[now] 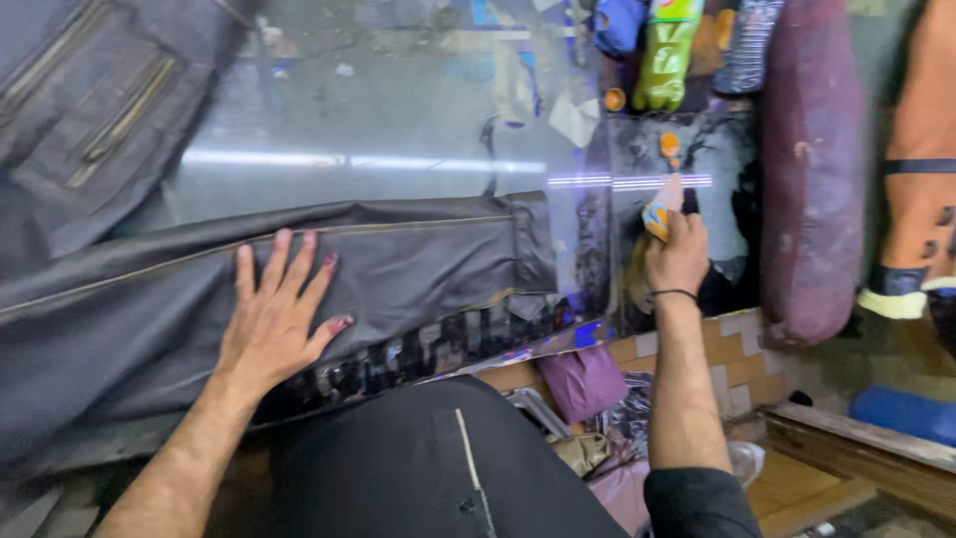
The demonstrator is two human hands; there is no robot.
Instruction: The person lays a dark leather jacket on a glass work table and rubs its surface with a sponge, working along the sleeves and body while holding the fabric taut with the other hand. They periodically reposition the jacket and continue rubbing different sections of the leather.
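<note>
Pressing flat on the dark grey trousers point(299, 289), the left hand point(274, 324) has its fingers point(282, 261) spread across the fabric, which lies stretched over the glass-topped desk point(398, 130). The right hand point(677, 254), fingers curled shut, grips a small yellow-and-blue object point(658, 211) just beyond the trouser hem point(533, 244). A green bottle point(667, 55) stands at the desk's far edge.

Left hand point(274, 324): bare forearm, no sleeve seen; dark red stain noted on two fingertips. Right hand point(677, 257): thin black band worn at wrist; black sleeve pushed up past elbow. Black garment worn below, pale seam line.
</note>
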